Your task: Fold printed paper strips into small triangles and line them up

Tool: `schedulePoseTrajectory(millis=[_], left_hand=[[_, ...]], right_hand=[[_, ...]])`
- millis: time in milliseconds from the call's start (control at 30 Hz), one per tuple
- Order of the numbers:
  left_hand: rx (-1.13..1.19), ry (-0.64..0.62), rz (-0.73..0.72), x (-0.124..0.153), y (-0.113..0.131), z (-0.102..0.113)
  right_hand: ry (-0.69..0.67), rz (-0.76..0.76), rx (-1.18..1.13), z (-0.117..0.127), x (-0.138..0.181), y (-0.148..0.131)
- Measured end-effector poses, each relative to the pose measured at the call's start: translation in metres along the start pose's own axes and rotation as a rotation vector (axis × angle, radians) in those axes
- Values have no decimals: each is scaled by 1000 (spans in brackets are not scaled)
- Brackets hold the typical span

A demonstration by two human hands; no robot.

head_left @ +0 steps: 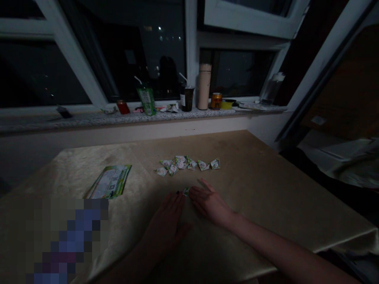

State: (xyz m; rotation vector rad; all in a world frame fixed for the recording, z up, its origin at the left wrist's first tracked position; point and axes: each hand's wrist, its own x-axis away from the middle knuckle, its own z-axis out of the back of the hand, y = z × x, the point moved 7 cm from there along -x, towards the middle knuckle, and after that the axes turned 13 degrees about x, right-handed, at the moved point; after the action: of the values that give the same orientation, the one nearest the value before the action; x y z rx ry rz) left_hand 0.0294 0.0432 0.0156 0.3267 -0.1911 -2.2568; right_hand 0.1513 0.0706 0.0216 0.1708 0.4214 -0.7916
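Note:
Between the fingertips of my two hands lies a small folded green-and-white paper piece (186,191), partly hidden by them. My left hand (167,215) rests palm down on the tablecloth, fingers stretched out, its tips at the paper's left side. From the right, my right hand (209,203) lies low with its fingers extended over the paper's right edge and the thumb raised apart. Farther back sit several folded paper pieces (180,161) of the same printed kind, in a loose row. A stack of printed green-and-white leaflets (110,182) lies to the left.
A beige cloth (254,189) covers the table. On the windowsill (168,116) behind stand a green cup (147,100), a dark cup with a straw (186,98), a pinkish flask (204,86), an orange can (216,101) and a red jar (122,107). The lower left is pixelated.

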Motion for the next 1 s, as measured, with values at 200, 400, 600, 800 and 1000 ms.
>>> schedulePoseTrajectory(millis=[200,400,600,800,1000], left_hand=[[-20,-7,-25,1,0,1],[-32,-29,-31,0,3,2],[-53,-41,-48,-1,1,4],[-78,-43,-89,-1,2,5],[-29,-51,-131,-2,-4,3]], right_hand=[[-41,-19,-16,1,2,2],[-88,-11,-43,-2,3,3],[-96,51,-55,5,-4,4],[-115,66,-50,1,-4,7],[-166,67,-95,-4,-2,8]])
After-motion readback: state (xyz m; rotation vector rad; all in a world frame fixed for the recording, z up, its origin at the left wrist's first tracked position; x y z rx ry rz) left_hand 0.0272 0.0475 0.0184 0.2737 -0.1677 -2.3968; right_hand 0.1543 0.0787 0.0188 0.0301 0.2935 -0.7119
